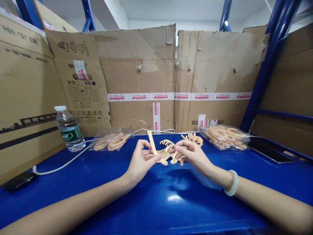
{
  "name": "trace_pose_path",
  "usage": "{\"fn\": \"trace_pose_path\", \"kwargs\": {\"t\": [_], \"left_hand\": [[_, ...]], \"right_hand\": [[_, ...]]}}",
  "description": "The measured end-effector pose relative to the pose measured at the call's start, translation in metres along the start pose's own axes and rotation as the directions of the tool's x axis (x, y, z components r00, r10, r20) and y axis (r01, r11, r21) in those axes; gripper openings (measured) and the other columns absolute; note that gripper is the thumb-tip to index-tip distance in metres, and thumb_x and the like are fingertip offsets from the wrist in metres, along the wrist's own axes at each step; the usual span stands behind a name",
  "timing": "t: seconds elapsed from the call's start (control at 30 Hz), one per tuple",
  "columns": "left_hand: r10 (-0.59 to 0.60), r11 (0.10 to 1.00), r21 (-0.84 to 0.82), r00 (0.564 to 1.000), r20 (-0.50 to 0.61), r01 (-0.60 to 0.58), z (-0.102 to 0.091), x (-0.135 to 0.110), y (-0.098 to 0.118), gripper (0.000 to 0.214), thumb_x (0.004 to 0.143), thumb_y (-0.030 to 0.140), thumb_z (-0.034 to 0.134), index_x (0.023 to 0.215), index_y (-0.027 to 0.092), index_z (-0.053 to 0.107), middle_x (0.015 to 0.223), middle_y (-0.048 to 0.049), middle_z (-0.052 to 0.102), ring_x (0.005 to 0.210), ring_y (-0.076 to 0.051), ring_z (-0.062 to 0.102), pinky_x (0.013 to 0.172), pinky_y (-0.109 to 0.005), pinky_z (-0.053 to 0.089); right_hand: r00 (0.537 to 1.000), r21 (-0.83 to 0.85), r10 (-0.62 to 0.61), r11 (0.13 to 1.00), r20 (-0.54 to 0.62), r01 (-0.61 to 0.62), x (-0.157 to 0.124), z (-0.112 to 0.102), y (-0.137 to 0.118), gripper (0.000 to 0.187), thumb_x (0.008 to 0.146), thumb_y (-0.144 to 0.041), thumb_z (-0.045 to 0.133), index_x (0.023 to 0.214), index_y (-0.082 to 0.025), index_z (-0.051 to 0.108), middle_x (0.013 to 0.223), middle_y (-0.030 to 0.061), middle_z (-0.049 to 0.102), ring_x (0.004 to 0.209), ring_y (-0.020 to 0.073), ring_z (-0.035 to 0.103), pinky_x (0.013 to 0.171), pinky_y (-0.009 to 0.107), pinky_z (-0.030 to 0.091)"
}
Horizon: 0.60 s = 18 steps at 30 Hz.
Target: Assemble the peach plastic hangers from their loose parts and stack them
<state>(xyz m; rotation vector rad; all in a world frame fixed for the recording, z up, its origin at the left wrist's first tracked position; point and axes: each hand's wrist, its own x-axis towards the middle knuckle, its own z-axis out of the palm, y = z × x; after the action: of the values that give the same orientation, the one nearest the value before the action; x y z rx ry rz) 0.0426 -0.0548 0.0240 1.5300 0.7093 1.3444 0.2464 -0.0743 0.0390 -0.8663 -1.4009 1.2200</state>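
My left hand [143,160] is closed on a long, flat, pale wooden strip [152,143] with small holes at its ends, which stands tilted between thumb and fingers. Curved wooden pieces [161,152] lie behind and beside it; which of them the left hand also holds, I cannot tell. At the right, my right hand [192,153] is pinched by a small rounded wooden piece [173,161]. A comb-like curved wooden piece [167,143] shows just left of its fingertips. The exact contact of the right fingertips is partly hidden.
Loose wooden pieces [194,138] lie behind my right hand. Bagged wooden parts [226,137] are at the back right, with another bag [112,139] at the back left. A water bottle [70,130], a black mouse [21,181], a phone [270,150] and a white cable [66,166] rest on the blue table [156,202].
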Motion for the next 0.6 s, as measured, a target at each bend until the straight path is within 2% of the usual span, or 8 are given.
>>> {"fn": "trace_pose_path", "kwargs": {"t": [0.13,0.23,0.3,0.37,0.5,0.6], "left_hand": [[-0.076,0.997,-0.026,0.997,0.009,0.076,0.002,-0.005,0.000,0.055,0.063,0.023,0.080,0.104,0.022,0.044,0.094,-0.0034,0.069,0.088,-0.021,0.071,0.079,-0.035,0.058],[-0.118,0.993,0.007,0.988,0.097,0.118,0.003,-0.009,-0.002,0.035,0.069,0.027,0.077,0.094,0.019,0.054,0.106,-0.0104,0.069,0.103,-0.025,0.066,0.093,-0.039,0.051],[-0.102,0.995,0.029,0.986,0.130,0.099,0.004,-0.012,-0.004,0.025,0.070,0.028,0.076,0.081,0.018,0.056,0.105,-0.0093,0.068,0.105,-0.025,0.064,0.095,-0.039,0.050],[-0.067,0.997,0.052,0.991,0.119,0.061,0.005,-0.014,-0.004,0.023,0.070,0.028,0.076,0.075,0.019,0.055,0.093,-0.0050,0.067,0.098,-0.023,0.065,0.091,-0.037,0.052],[-0.023,0.996,0.087,0.995,0.100,0.014,0.005,-0.016,-0.003,0.023,0.073,0.029,0.074,0.073,0.020,0.053,0.079,0.0007,0.059,0.086,-0.019,0.065,0.084,-0.034,0.053],[-0.014,0.995,0.099,0.996,0.093,0.004,0.004,-0.017,-0.004,0.023,0.075,0.030,0.071,0.074,0.020,0.050,0.078,0.0012,0.058,0.087,-0.019,0.063,0.084,-0.034,0.052]], "right_hand": [[1.000,-0.013,0.008,1.000,0.005,-0.008,-0.005,0.008,0.007,0.037,0.066,-0.038,0.080,0.087,-0.019,0.057,0.085,0.0043,0.070,0.060,0.0136,0.066,0.045,0.021,0.049],[1.000,0.024,0.024,0.999,-0.002,-0.024,-0.006,0.010,0.009,0.041,0.062,-0.032,0.083,0.088,-0.019,0.055,0.090,0.0042,0.069,0.064,0.0138,0.067,0.048,0.021,0.051],[0.999,0.037,0.032,0.999,-0.016,-0.032,-0.007,0.010,0.010,0.043,0.060,-0.029,0.084,0.089,-0.019,0.055,0.090,0.0038,0.068,0.068,0.0140,0.067,0.051,0.022,0.053],[0.999,0.042,0.027,0.999,-0.021,-0.026,-0.007,0.010,0.012,0.044,0.058,-0.026,0.085,0.090,-0.019,0.055,0.091,0.0026,0.067,0.066,0.0128,0.066,0.053,0.023,0.054],[0.999,0.072,-0.039,0.997,0.027,0.037,-0.007,0.007,0.014,0.047,0.061,-0.020,0.083,0.097,-0.022,0.053,0.091,-0.0007,0.065,0.066,0.0110,0.065,0.064,0.027,0.056],[0.996,0.093,-0.064,0.994,0.066,0.058,-0.008,0.006,0.016,0.061,0.063,-0.018,0.082,0.114,-0.026,0.049,0.087,-0.0019,0.065,0.071,0.0120,0.065,0.071,0.029,0.056]]}}
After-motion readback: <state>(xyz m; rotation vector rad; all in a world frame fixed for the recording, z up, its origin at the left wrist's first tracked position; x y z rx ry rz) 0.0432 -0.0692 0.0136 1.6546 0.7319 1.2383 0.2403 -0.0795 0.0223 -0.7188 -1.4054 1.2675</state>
